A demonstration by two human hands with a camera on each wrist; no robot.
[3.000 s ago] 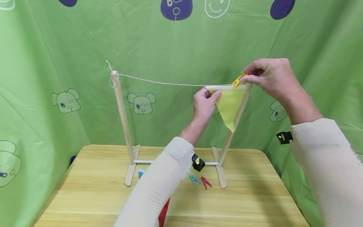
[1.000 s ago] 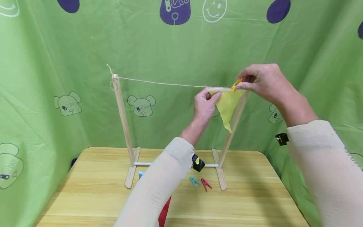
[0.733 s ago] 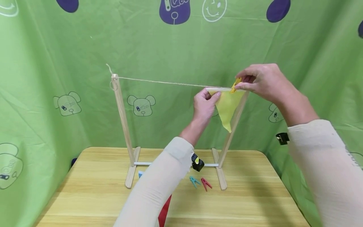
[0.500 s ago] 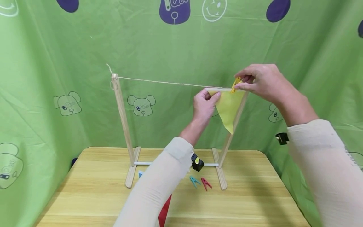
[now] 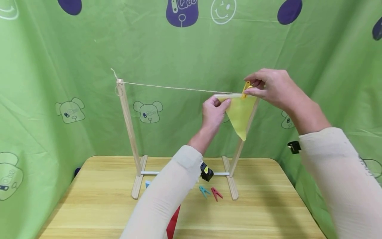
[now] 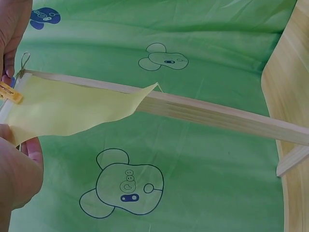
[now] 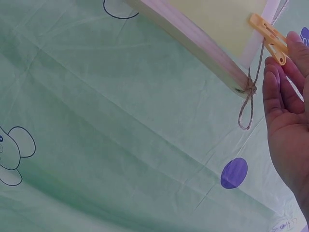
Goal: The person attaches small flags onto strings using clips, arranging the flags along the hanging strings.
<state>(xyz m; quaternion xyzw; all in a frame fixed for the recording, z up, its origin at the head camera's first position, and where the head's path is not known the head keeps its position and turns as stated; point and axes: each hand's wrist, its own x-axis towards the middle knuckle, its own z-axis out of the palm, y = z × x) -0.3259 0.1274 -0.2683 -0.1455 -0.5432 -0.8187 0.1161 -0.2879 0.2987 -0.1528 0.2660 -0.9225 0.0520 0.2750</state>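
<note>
A yellow triangular flag (image 5: 239,114) hangs from the string (image 5: 179,88) stretched between the two posts of a wooden stand (image 5: 129,122). My left hand (image 5: 213,111) pinches the flag's top left corner against the string. My right hand (image 5: 270,86) pinches a yellow clothespin (image 5: 246,90) that sits on the flag's white top band near the right post (image 5: 243,139). The left wrist view shows the flag (image 6: 72,108), the clothespin (image 6: 10,93) and the post (image 6: 217,113). In the right wrist view my fingers (image 7: 285,111) touch the clothespin (image 7: 270,36) beside the string knot (image 7: 248,94).
A teal clothespin (image 5: 204,191) and a red clothespin (image 5: 217,193) lie on the wooden table (image 5: 89,205) by the stand's right foot. A blue flag (image 5: 147,184) and a red flag (image 5: 172,220) peek from under my left arm. Green printed cloth (image 5: 59,66) surrounds the table.
The clothespin has turned from slanted to nearly upright on the flag's top band and shifted slightly left with my right hand. My left hand keeps its pinch on the corner.
</note>
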